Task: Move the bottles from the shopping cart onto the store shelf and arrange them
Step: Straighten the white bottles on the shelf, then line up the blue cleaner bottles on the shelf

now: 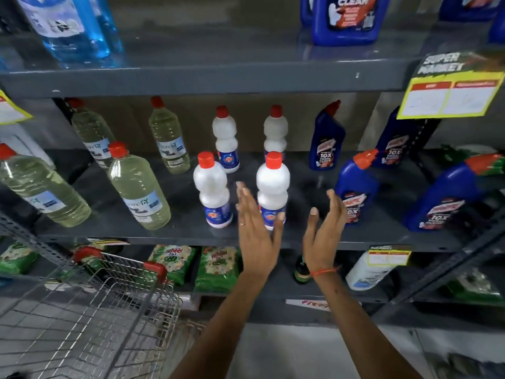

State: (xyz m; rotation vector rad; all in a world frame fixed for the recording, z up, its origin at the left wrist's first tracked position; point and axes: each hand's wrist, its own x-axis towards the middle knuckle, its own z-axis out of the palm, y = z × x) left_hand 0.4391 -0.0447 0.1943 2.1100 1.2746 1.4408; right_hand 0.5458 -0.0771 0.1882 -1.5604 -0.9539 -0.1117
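Observation:
On the grey middle shelf (191, 231) stand several white bottles with red caps; the front right one (273, 184) is just beyond my left hand (255, 231), whose flat fingers overlap its lower label. Another white bottle (213, 190) stands to its left. My right hand (325, 231) is open, palm turned left, in the gap between that bottle and a blue toilet-cleaner bottle (355, 187). Neither hand holds anything. Several clear yellowish bottles (139, 187) fill the shelf's left part. The wire shopping cart (95, 310) at lower left shows no bottles inside.
More blue cleaner bottles (442, 198) stand on the right. A yellow price tag (451, 97) hangs from the upper shelf edge. Green detergent packs (216, 269) lie on the lower shelf. Blue liquid bottles (73, 26) sit on the top shelf.

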